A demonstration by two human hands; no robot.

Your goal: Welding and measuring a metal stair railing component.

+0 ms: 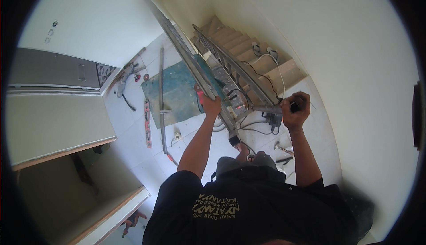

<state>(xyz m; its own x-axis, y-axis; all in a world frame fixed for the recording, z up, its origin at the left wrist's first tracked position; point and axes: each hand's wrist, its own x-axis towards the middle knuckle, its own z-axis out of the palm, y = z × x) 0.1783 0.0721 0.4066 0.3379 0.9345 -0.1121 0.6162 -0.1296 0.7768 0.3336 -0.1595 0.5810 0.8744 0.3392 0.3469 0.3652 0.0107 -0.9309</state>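
Note:
My left hand [213,106] is closed round a long grey metal bar [188,61], which slants from the upper left wall down toward my feet. Its lower end [234,139] looks dark and square beside my foot. To the right stands a metal stair railing frame [233,65] with slanted rails and short uprights. My right hand [296,112] curls round the end of a metal tube [268,109] at the frame's near lower end. A dark opening shows between its fingers and thumb. Under the left hand, a red power tool [200,96] lies partly hidden by the bar.
A stained green sheet [177,83] covers part of the white tiled floor. On it rests a thin metal bar [162,90]; a red spirit level [147,124] lies beside it. Cables [262,127] and a hammer [284,149] lie at the right. Wooden stairs [239,45] rise behind the frame.

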